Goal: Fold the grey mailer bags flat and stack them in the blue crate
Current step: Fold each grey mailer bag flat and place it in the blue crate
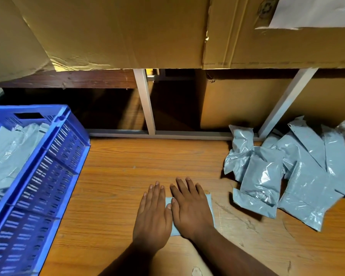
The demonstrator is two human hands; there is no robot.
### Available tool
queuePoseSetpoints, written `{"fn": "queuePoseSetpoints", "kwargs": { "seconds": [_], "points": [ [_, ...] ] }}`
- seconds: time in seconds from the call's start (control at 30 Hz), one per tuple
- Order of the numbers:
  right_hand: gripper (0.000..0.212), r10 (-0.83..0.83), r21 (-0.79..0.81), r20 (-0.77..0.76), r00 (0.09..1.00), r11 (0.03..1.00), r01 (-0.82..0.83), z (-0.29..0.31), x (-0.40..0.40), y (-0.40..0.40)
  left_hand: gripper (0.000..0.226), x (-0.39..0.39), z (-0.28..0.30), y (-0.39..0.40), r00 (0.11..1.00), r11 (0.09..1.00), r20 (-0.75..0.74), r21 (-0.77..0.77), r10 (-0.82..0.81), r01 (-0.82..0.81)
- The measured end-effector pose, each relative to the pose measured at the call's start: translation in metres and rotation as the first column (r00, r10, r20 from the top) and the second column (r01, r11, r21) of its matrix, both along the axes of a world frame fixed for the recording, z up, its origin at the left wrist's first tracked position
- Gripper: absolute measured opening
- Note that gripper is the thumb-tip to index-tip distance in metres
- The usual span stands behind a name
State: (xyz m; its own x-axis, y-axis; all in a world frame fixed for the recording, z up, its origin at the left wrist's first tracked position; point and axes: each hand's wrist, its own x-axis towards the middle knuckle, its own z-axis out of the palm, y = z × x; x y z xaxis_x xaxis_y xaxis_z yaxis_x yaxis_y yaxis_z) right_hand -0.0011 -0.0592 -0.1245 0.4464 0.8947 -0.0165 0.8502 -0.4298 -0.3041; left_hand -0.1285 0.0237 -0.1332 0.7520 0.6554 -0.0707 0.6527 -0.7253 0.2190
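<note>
Your left hand (151,222) and right hand (191,210) press a folded bag (210,208) flat, fingers straight, between the crate (48,170) and the pile (287,172).

Only one view for me here, the head cam, wide-angle, looking forward and down, close over the wooden floor (147,160). Cardboard boxes (118,32) fill the top of the picture.
</note>
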Motion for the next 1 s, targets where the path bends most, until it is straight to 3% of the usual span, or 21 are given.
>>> {"fn": "queuePoseSetpoints", "kwargs": {
  "seconds": [0.57, 0.83, 0.93, 1.0],
  "points": [
    [0.078, -0.058, -0.07, -0.049, 0.997, 0.996, 0.054, -0.001, 0.02, -0.049, 0.078, -0.019, -0.005, -0.001, 1.0, 1.0, -0.015, 0.013, 0.027, -0.027],
    [0.079, -0.102, -0.077, -0.031, 0.994, 0.992, 0.099, -0.005, 0.019, -0.064, 0.086, -0.028, 0.0, -0.003, 0.995, 0.998, -0.077, -0.002, 0.059, -0.06],
    [0.078, -0.084, -0.06, -0.063, 0.995, 0.995, 0.08, -0.005, 0.023, -0.067, 0.087, -0.026, 0.003, 0.001, 0.995, 0.996, -0.087, -0.07, 0.056, -0.062],
    [0.074, -0.094, -0.005, -0.12, 0.988, 0.996, 0.094, -0.004, 0.026, -0.069, 0.087, -0.027, 0.011, 0.007, 0.997, 0.977, -0.043, -0.198, 0.069, -0.076]
  ]
}}
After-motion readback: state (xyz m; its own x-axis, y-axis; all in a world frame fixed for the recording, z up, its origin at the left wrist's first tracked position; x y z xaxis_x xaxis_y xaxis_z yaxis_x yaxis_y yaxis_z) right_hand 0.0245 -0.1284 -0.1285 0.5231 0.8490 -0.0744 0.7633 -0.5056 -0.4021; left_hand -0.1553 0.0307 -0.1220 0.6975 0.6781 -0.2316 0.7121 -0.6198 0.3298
